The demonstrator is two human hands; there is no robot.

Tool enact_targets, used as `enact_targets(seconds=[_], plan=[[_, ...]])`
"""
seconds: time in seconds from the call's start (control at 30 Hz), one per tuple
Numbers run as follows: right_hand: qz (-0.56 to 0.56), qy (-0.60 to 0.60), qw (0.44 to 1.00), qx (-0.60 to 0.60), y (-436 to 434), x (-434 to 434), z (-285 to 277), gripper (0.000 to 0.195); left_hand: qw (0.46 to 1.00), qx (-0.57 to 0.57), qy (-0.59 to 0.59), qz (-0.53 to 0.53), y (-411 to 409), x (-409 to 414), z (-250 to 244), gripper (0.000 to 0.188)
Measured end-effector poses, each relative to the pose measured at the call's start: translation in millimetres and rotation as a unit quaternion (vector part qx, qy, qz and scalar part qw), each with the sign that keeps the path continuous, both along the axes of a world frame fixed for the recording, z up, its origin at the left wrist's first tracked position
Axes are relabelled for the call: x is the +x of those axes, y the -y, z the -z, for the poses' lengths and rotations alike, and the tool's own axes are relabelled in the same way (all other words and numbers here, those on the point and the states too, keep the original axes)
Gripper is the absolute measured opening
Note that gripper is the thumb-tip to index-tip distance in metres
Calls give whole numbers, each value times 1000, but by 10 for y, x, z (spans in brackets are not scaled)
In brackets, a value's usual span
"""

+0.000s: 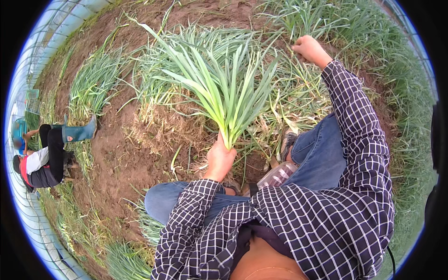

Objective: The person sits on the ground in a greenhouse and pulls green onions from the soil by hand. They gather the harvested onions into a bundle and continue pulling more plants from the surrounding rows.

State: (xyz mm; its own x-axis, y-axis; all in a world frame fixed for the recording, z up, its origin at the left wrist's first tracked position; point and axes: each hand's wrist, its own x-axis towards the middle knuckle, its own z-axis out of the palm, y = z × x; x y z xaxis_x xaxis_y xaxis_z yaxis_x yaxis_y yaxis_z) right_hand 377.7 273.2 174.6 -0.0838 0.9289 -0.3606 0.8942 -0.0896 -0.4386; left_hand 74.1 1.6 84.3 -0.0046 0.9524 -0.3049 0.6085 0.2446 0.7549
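My left hand (220, 158), before my knees, grips a bunch of long flat-leaved greens (225, 105), probably an allium, by its pale lower end. The leaves fan out away from me, and my fist hides the bottom of the stems. Off to the upper right, my right hand (309, 50) is raised with its fingers curled inward, over discarded leaves (301, 87) and near standing green plants (311, 17). Whether a thin scrap is between those fingers is too small to tell. Behind the bunch lies a large heap of the same greens (210, 42), its roots (168, 122) towards me.
A clear plastic container (280, 174) sits between my legs. More greens lie in piles on the left (96, 80) and lower left (126, 262). Across the bare soil (112, 154), a person in teal boots (78, 133) sits low, with another person beyond. Dense plants (409, 115) line the right.
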Motion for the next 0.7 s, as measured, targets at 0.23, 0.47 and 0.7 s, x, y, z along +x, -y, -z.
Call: enact_targets(seconds=[0.23,0.47,0.7], plan=[[-5,-297,946,-127,364,-456,186,23,1000,0,-8,23,-19,-8,51,73],[-279,-303,851,-325,941,-817,-10,83,1000,-4,-11,26,-45,-8,31,75],[-85,-334,923,-170,1208,-988,206,21,999,-32,-17,26,-77,19,-12,78]])
